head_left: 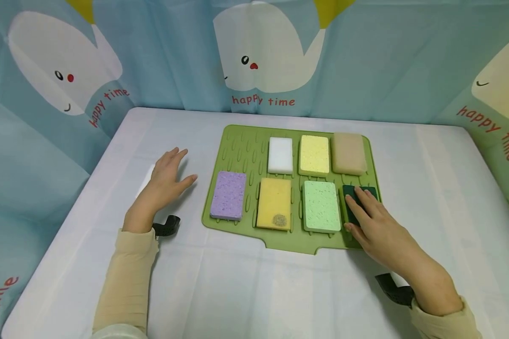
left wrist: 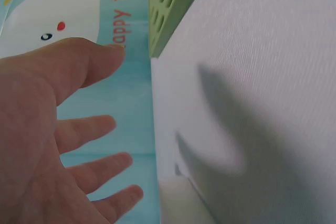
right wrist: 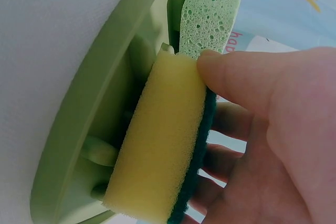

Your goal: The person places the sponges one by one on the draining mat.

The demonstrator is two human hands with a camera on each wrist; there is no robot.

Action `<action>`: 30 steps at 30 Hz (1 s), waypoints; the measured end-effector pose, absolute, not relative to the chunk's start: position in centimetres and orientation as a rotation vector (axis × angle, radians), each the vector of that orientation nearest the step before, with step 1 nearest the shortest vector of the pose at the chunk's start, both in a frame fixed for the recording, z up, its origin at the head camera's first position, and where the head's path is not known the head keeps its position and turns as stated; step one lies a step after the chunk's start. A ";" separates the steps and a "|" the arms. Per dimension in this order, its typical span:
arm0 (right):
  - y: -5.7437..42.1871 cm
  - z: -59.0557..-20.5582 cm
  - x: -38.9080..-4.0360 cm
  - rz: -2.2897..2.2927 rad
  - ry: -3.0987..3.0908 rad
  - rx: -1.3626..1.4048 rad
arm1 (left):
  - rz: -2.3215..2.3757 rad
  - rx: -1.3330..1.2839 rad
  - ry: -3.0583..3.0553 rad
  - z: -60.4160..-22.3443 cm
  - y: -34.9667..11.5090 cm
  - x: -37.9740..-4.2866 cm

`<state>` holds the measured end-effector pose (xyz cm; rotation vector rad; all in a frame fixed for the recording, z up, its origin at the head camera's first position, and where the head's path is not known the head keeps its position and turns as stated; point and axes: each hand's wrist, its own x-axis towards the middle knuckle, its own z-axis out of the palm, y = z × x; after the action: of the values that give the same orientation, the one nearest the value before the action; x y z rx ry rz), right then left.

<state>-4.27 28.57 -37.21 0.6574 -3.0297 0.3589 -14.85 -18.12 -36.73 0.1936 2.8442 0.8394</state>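
Observation:
My right hand [head_left: 379, 230] lies over a yellow sponge [right wrist: 157, 135] with a dark green scouring face, at the front right corner of a green ridged mat [head_left: 237, 155]. The fingers [head_left: 366, 202] rest across the dark green face [head_left: 350, 214], and the thumb [right wrist: 226, 69] touches its edge. Under that face, the yellow foam sits close over the mat's pegs. Nearest to it is a light green speckled sponge [head_left: 321, 206]. My left hand [head_left: 163, 181] hovers left of the mat with spread fingers and holds nothing.
Also on the mat are a purple sponge [head_left: 229, 195], a yellow sponge with a round grey spot [head_left: 274, 202], a white block [head_left: 280, 155], a pale yellow sponge [head_left: 314, 155] and a beige block [head_left: 349, 154]. A printed blue curtain [head_left: 174, 56] hangs behind the white table [head_left: 220, 282].

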 end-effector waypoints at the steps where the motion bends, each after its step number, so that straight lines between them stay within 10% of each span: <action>1: 28.6 -37.2 -4.3 0.361 -3.034 0.653 | 0.830 0.187 2.850 -36.8 -18.3 -14.8; 30: 28.5 -37.5 -4.3 0.350 -2.997 0.659 | 0.783 -0.062 2.933 -37.0 -19.7 -14.2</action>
<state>-4.29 28.48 -37.53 0.6593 -2.9965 0.3496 -14.21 -19.69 -36.95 -0.0623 2.9325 0.7826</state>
